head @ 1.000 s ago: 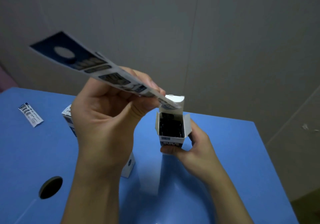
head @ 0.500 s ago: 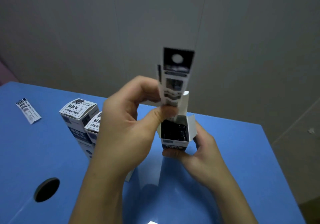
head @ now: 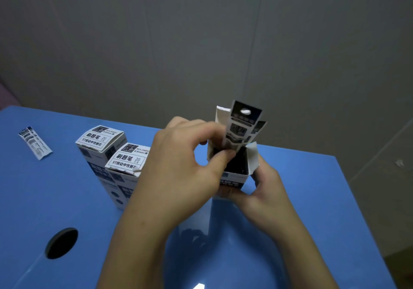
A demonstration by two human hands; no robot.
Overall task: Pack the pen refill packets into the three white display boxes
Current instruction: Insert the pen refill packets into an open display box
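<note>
Left hand (head: 178,177) pinched refill packets (head: 242,128) upright, lower ends inside open box (head: 234,172). Right hand (head: 261,190) gripped that box's right side from below, just above blue table (head: 312,199). Two closed boxes (head: 111,154) stood touching, just left of left hand. Loose packet (head: 34,142) lay far left. Bare table right, up to its edge.

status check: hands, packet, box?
Left hand pinches refill packet, half into open box. Right hand grips that box. Two closed boxes stand left; one packet loose on table.
</note>
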